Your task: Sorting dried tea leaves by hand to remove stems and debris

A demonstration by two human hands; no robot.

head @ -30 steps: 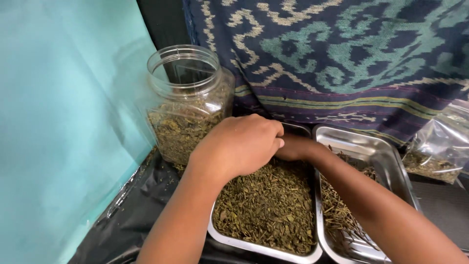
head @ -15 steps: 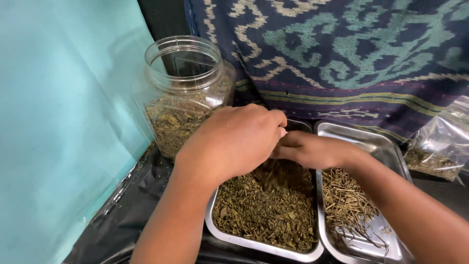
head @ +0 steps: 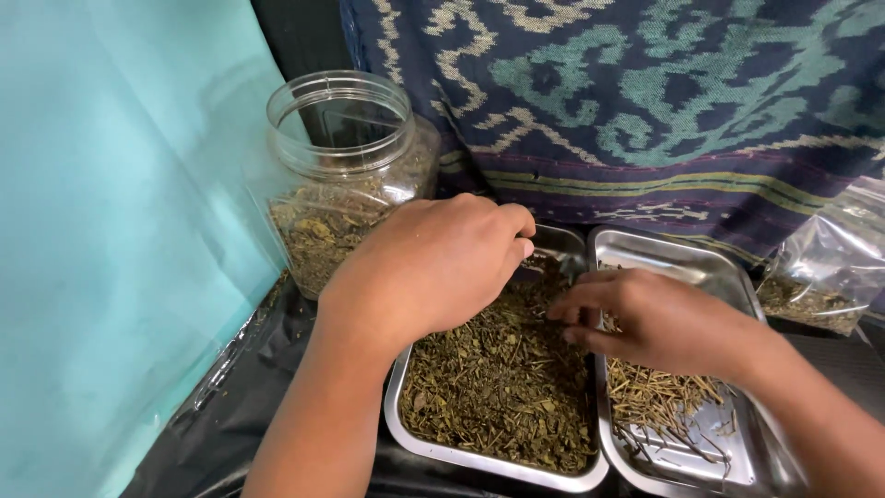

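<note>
Patterned woven cloth (head: pixel 645 101) in dark blue, teal and cream draped across the back, filling most of the upper view. Teal paper sheet (head: pixel 111 249) standing along the left side, over crinkled black plastic (head: pixel 240 406) on the surface below. Clear plastic jar (head: pixel 343 175), lidless and upright, just beside the left tray's far left corner, roughly half full of dried green leaf. Left steel tray (head: pixel 479 461) heaped almost edge to edge with dried leaf mix (head: pixel 498 387), flakes and short stems together. Right steel tray (head: pixel 682 254) touching it side by side, much barer, with a loose scatter of thin pale stems (head: pixel 659 397) over its near half and shiny bottom showing at the far end. Clear plastic bag (head: pixel 825 263) at the far right edge, partly cut off, with some dried leaf in its bottom. Left hand (head: pixel 429 267) palm down over the far part of the left tray, fingers curled under and tips drawn together against the leaf heap; anything pinched beneath hidden by the knuckles, so grip impossible to tell. Right hand (head: pixel 659 318) reaching in over the seam between the two trays, palm down, fingers slightly spread and pointing left, tips resting at the right edge of the leaf mix, nothing visibly clamped between them.
</note>
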